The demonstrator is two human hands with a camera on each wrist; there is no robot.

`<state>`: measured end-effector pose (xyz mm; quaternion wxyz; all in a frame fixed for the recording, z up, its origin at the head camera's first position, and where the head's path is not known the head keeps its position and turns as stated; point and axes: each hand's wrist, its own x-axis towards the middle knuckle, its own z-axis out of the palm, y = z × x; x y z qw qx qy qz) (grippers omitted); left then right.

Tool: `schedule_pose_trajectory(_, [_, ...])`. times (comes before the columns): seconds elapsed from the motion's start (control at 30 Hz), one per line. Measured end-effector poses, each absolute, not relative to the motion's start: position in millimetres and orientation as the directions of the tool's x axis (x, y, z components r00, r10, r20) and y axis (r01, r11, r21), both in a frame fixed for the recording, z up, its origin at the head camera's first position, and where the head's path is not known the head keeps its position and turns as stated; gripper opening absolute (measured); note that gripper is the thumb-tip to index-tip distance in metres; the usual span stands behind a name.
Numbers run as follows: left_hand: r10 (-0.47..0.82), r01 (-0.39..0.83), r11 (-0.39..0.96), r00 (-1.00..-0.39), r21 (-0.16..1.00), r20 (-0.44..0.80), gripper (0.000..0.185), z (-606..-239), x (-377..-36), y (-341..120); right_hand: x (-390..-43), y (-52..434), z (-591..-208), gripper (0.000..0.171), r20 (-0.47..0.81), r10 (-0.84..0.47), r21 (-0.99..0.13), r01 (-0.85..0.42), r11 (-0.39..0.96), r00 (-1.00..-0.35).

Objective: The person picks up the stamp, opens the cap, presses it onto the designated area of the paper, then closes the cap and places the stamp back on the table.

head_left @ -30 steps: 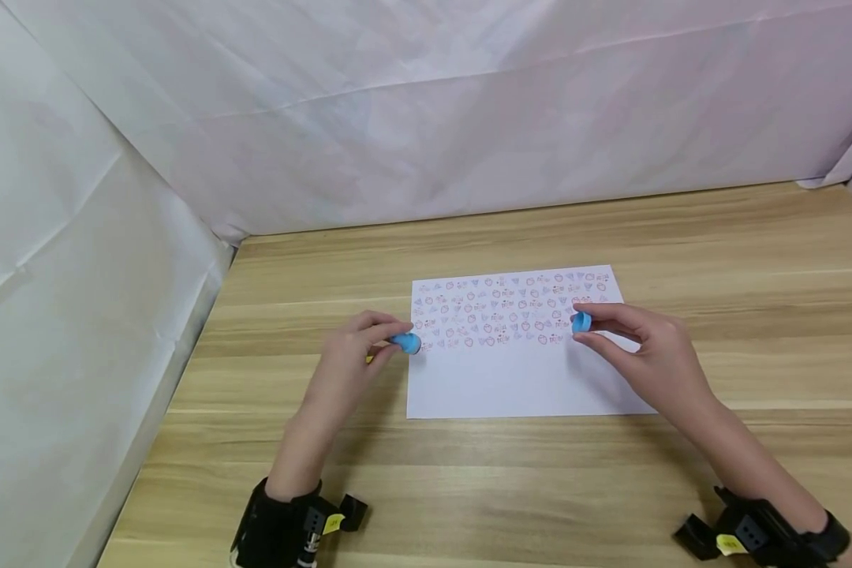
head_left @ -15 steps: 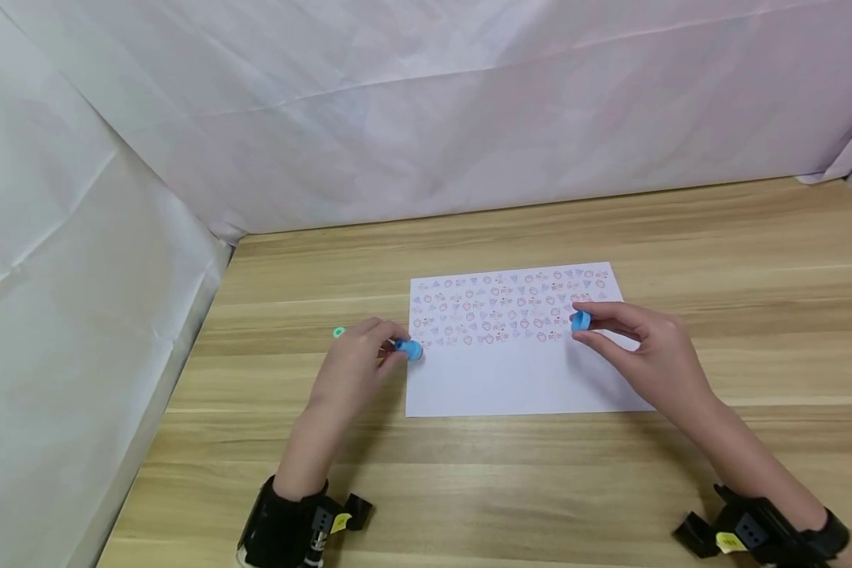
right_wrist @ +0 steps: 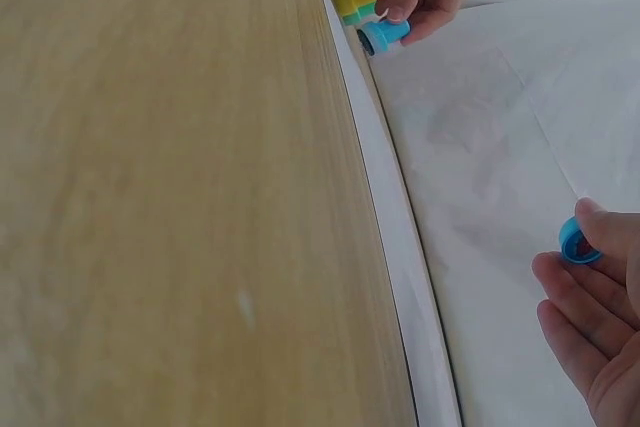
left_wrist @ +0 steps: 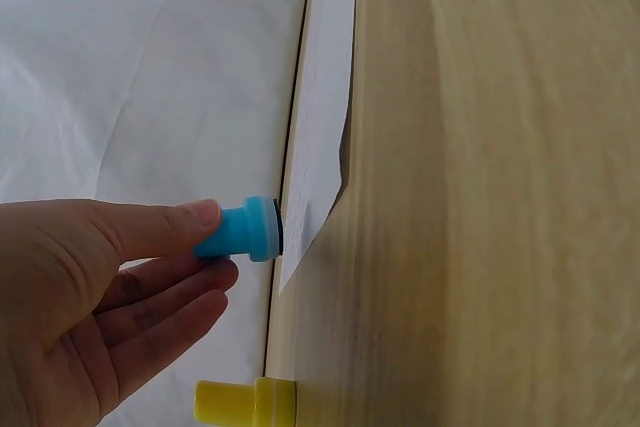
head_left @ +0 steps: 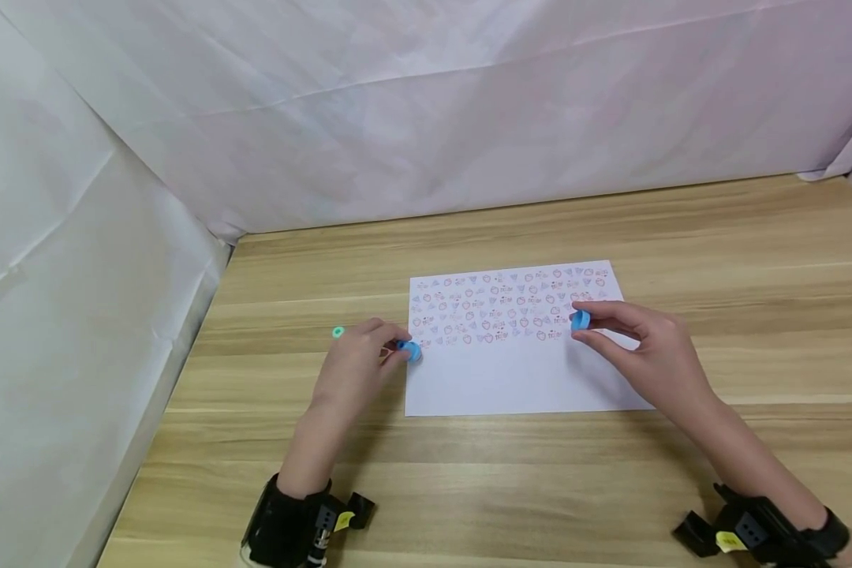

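Note:
Thumb and fingers of my left hand [head_left: 355,359] pinch the handle of a small blue stamp [left_wrist: 245,231]. Its dark face points at the left edge of the white paper [head_left: 511,379], close by in the head view. Over the paper's right part, my right hand [head_left: 649,347] pinches a blue cap [head_left: 580,320] between thumb and fingers. The cap's hollow side shows in the right wrist view. Rows of small red and bluish prints, strawberries among them, cover the paper's upper half; its lower half is plain white.
Upright on the wooden table [head_left: 511,489], beside the left hand, stands a yellow stamp [left_wrist: 240,403]. A small green ring-shaped thing [head_left: 338,332] shows left of that hand. White cloth [head_left: 426,118] hangs behind the table and along its left side.
The left hand has shifted slightly right and toward the person, its stamp tilting a little. The green thing has come into view and the yellow bit is now hidden. The right hand stays still.

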<state>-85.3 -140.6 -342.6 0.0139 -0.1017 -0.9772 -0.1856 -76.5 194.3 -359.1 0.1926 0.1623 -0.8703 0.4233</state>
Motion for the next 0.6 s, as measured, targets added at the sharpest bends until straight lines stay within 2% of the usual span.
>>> schedule_pose_trajectory(0.6, [0.201,0.212,0.929,-0.977,0.303,0.067,0.016,-347.2,-85.8,-138.3,-77.4,194.6,-359.8,0.043,0.483,-0.121,-0.684,-0.46,0.566,-0.867])
